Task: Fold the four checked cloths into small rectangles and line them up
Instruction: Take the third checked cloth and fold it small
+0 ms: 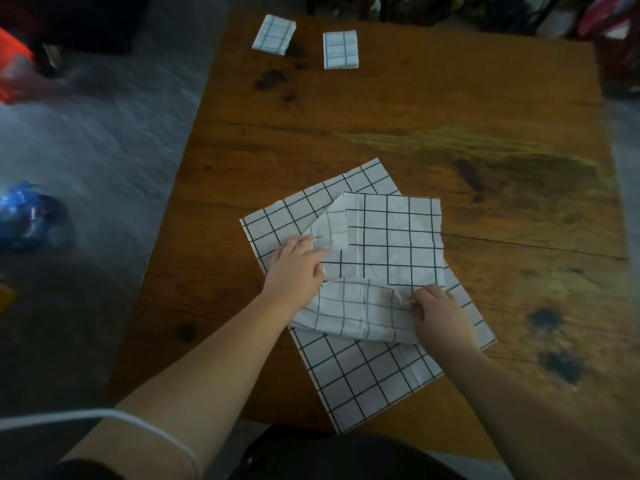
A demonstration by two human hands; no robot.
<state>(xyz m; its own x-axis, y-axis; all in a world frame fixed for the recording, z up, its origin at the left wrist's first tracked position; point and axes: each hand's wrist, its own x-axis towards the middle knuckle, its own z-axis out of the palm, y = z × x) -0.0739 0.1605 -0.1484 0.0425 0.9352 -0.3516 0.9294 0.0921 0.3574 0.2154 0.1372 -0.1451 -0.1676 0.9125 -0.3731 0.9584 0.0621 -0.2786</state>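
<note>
Clearly the top cloth (394, 237) is thin, light and limp. It creases where it is bent and holds no shape of its own, so it wants holding at corners or along an edge, with the other grip pinning the crease. It also looks likely to slide over the bottom cloth (363, 375), which lies spread flat under it at the near middle of the desk (485, 150) and sticks out at the far left and near right.

The left grip (298, 268) lies on the left part of the top cloth with its fingers stretched away from the person. It looks pressed flat rather than clenched, though I cannot tell whether the thumb catches a layer. The right grip (436, 313) pinches the top cloth at the right end of its near flap, which is turned up and puckered between the two grips. So the cloth sits mostly on the far side of both grips, with the loose flap bridging them.

Two folded cloths (341, 50) rest at the far left of the desk, side by side but apart, the left one a little askew.
</note>
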